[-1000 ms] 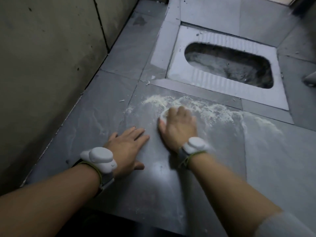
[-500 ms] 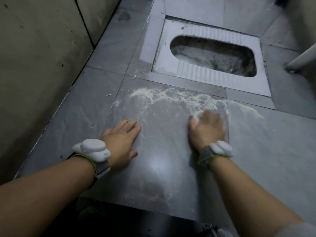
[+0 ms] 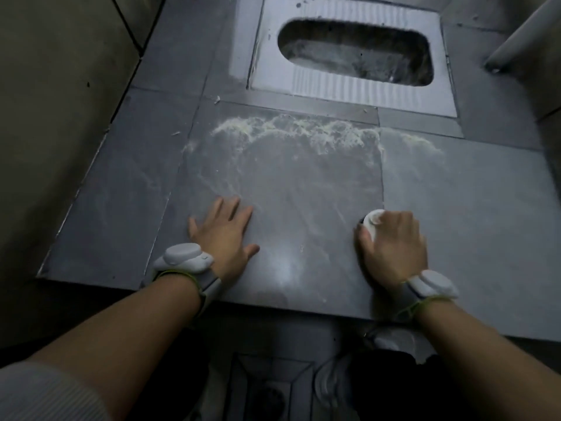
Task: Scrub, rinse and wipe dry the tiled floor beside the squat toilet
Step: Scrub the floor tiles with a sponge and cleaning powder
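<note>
The grey tiled floor lies in front of the squat toilet. A band of whitish-yellow foam runs across the tile near the toilet's front edge, with thin smears below it. My left hand rests flat on the tile, fingers spread. My right hand grips a small white scrubbing pad and presses it on the floor by a tile joint; most of the pad is hidden under the fingers.
A beige wall rises along the left. The tiled platform ends at a step edge below my wrists, with a darker lower floor and a floor drain. A pale pipe or handle leans at the top right.
My right hand has dragged the pad from the foam band rightward and back toward me. My left hand has stayed flat in place. The view has shifted forward.
</note>
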Demonstrator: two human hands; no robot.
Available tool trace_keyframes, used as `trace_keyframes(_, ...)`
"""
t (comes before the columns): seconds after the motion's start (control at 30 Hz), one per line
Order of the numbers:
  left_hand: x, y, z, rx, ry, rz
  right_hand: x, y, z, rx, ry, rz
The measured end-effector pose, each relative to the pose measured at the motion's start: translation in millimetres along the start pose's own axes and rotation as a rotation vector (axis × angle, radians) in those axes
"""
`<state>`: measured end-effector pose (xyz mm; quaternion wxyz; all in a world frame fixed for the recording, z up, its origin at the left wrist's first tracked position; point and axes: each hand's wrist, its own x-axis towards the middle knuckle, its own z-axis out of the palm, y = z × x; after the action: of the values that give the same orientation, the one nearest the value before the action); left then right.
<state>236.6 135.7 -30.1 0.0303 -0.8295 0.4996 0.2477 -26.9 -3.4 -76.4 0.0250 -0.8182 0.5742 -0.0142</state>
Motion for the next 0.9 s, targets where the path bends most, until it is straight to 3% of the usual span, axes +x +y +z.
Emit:
trace_keyframes(0.1, -8.6, -9.1, 2.4, 0.009, 0.04, -0.083, -44.7, -34.4, 3.0, 0.012, 0.048, -0.072)
trace_keyframes(0.2, -13.9, -25.5, 4.3, -0.03, 0.029, -0.127, -76.4, -110.0, 4.6, 0.116, 0.085, -0.266)
trace_keyframes(0.33, -13.7, -34.0, 4.8, -0.023, 0.021, -0.11, -61.2, -177.1, 3.6, 0.172, 0.044, -0.463)
trace_keyframes(0.43, -13.0, -36.5, 3.9, -0.017, -0.003, -0.104, -24.7, -150.5, 8.9, 0.182, 0.068, -0.442)
trace_keyframes(0.57, -15.0, -40.8, 6.4, 0.056, -0.044, -0.079, 26.1, -88.6, 7.7, 0.084, 0.127, -0.157)
trace_keyframes(0.7, -12.7, -41.7, 6.6, 0.063, -0.054, -0.065, 27.4, -80.2, 3.3, 0.031, 0.077, 0.026)
trace_keyframes(0.9, -3.8, -43.0, 2.2, 0.011, -0.134, -0.06, -63.9, -146.3, 4.2, 0.118, 0.028, -0.373)
